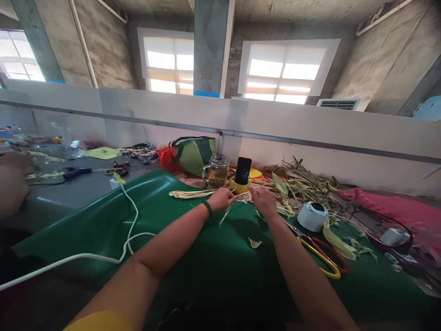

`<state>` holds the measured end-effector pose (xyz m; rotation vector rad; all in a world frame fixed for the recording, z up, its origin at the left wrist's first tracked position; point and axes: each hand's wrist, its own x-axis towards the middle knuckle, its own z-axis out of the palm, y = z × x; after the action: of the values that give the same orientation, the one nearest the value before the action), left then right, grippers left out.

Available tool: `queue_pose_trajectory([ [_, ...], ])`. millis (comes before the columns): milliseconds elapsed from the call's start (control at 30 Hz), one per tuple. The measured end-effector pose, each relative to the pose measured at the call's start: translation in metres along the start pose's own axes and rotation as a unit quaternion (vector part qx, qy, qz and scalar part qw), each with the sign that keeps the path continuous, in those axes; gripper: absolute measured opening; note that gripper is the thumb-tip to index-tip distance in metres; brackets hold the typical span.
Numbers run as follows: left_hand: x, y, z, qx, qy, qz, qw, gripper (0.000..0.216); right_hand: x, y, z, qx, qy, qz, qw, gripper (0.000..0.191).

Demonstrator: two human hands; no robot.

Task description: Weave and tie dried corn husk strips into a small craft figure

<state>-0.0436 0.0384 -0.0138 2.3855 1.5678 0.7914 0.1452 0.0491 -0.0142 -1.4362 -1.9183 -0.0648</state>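
Observation:
My left hand (pixel 221 199), with a beaded bracelet at the wrist, is closed in a pinch on one end of a pale corn husk strip (pixel 241 195). My right hand (pixel 263 201) pinches the same strip from the other side, so it stretches between them above the green mat (pixel 213 243). A thin husk tail (pixel 224 217) dangles beneath. Left of my left hand lies a husk bundle (pixel 191 195). One small husk scrap (pixel 255 243) rests on the mat below. Beside my right forearm are scissors (pixel 324 253) with red and yellow handles and a white roll (pixel 312 217).
Behind my hands stand a phone (pixel 243 171) in a yellow holder and a glass mug (pixel 218 172) of liquid. A green bag (pixel 195 155) sits further back. Dried stalks (pixel 306 181) pile up at right. A white cable (pixel 86 256) crosses the left side. Another person's arm (pixel 12 184) shows far left.

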Motion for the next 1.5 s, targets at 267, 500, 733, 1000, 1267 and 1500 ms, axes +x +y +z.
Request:
queue_pose_trajectory([
  [267, 0.005, -0.002, -0.004, -0.081, 0.104, -0.033, 0.991, 0.032, -0.009, -0.021, 0.001, 0.36, -0.165, 0.005, 0.918, 0.064],
  [500, 0.006, -0.003, -0.002, -0.316, 0.099, 0.0, 0.943, 0.038, -0.017, -0.033, -0.007, 0.325, -0.078, -0.14, 0.932, 0.045],
  [733, 0.002, -0.003, -0.011, -0.315, -0.047, 0.048, 0.947, 0.048, 0.001, -0.003, -0.01, 0.166, 0.002, -0.202, 0.965, 0.017],
  [1000, 0.003, -0.011, -0.018, -0.211, -0.044, 0.078, 0.973, 0.035, 0.001, -0.004, -0.009, 0.228, -0.06, -0.122, 0.964, 0.026],
  [1267, 0.004, -0.012, -0.024, -0.191, 0.095, 0.062, 0.975, 0.037, 0.004, 0.011, -0.012, 0.279, -0.067, -0.056, 0.956, 0.03],
  [1500, 0.0, 0.001, -0.016, -0.413, -0.12, 0.081, 0.899, 0.043, 0.003, 0.012, -0.012, 0.258, 0.065, -0.022, 0.964, 0.04],
])
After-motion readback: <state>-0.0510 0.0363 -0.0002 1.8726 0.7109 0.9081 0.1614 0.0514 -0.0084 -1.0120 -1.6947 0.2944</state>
